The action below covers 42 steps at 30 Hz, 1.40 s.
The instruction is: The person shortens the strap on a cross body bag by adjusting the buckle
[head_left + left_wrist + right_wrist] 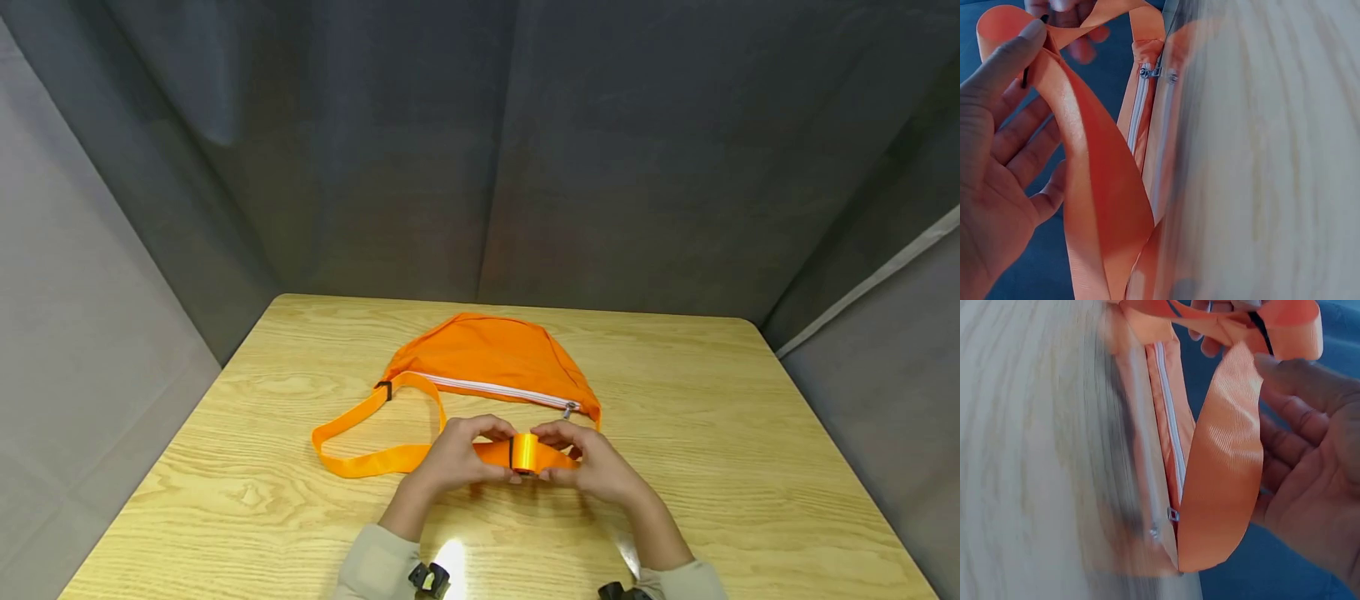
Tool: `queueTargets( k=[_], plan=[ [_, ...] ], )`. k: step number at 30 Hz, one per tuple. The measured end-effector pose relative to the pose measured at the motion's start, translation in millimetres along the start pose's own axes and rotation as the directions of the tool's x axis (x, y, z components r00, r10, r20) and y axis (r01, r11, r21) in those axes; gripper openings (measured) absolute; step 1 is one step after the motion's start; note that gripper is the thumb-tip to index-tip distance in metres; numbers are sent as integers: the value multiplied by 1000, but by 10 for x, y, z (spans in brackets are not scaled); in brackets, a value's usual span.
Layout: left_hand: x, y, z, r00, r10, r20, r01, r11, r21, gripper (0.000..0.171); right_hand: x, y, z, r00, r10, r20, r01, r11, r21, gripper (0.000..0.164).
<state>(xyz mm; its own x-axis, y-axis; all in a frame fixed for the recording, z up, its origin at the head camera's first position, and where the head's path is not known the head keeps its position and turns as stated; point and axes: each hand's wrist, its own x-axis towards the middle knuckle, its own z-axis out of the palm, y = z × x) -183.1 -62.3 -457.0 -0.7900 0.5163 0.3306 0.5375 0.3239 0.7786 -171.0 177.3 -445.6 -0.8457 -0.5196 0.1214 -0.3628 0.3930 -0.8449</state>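
Observation:
An orange waist bag point(487, 350) lies on the table, its white zipper point(491, 387) facing the person. In front of the bag, my left hand point(453, 457) pinches the orange strap point(375, 463) beside a black strap slider point(512, 453). In the left wrist view, its thumb presses on the slider point(1026, 74). My right hand point(598, 463) pinches the strap just right of a small raised loop point(525, 452). That loop stands between the two hands. In the right wrist view, a wide stretch of strap point(1225, 456) hangs down from the right fingertips.
A wooden table point(750, 467) carries the bag. Left of the hands, the strap makes a wide loop, with a second black slider point(385, 389) at the bag's left end. A zipper pull point(568, 409) hangs at the right end. Dark curtains point(615, 150) stand behind.

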Motion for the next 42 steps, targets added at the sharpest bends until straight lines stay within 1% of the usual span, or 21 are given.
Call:
queueTargets(
  k=[3, 5, 7, 9, 14, 18, 23, 26, 29, 33, 36, 40, 42],
  plan=[
    [-8, -6, -2, 1000, -6, 2, 6, 1000, -6, 44, -10, 38, -6, 1000, 22, -14, -23, 1000, -14, 27],
    [-9, -15, 3, 1000, -11, 6, 11, 1000, -7, 43, -12, 66, -11, 999, 34, -16, -34, 999, 9, 17],
    [-4, -23, 13, 1000, -12, 13, 12, 1000, -3, 43, -7, 81, -11, 999, 42, -13, -42, 998, 44, 13],
    [7, -30, 28, 1000, -14, 22, 14, 1000, 1, 42, 4, 83, -4, 999, 42, -13, -41, 996, 76, 12],
    [28, -27, 60, 999, -36, 35, 36, 999, -6, 42, 26, 66, 17, 999, 49, -9, -47, 992, 117, 15],
    [24, -24, 68, 999, -45, 25, 45, 999, -3, 42, 23, 67, 28, 999, 46, -25, -43, 994, 103, 22],
    [19, -32, 65, 999, -33, 9, 33, 999, -5, 41, 26, 25, 49, 998, -33, -60, 35, 999, 25, 47],
    [22, -37, 64, 1000, -19, 4, 19, 1000, -12, 41, 38, -10, 73, 994, -85, -69, 84, 996, -22, 55],
    [22, -35, 62, 1000, -12, 1, 12, 1000, -20, 41, 49, -36, 96, 989, -124, -75, 121, 991, -49, 54],
    [14, -28, 57, 1000, -26, 5, 26, 999, -28, 42, 56, -59, 120, 984, -154, -84, 147, 985, -89, 51],
    [3, -22, 39, 999, -47, 19, 47, 999, -26, 45, 61, -68, 127, 986, -142, -91, 131, 984, -117, 50],
    [-12, -16, -9, 998, -61, 32, 61, 998, 11, 46, 60, -81, 125, 990, -105, -96, 97, 992, -80, 50],
    [-21, -20, -33, 998, -49, 26, 48, 998, 31, 42, 51, -180, 112, 990, -102, -94, 97, 994, -55, 49]
  ],
)
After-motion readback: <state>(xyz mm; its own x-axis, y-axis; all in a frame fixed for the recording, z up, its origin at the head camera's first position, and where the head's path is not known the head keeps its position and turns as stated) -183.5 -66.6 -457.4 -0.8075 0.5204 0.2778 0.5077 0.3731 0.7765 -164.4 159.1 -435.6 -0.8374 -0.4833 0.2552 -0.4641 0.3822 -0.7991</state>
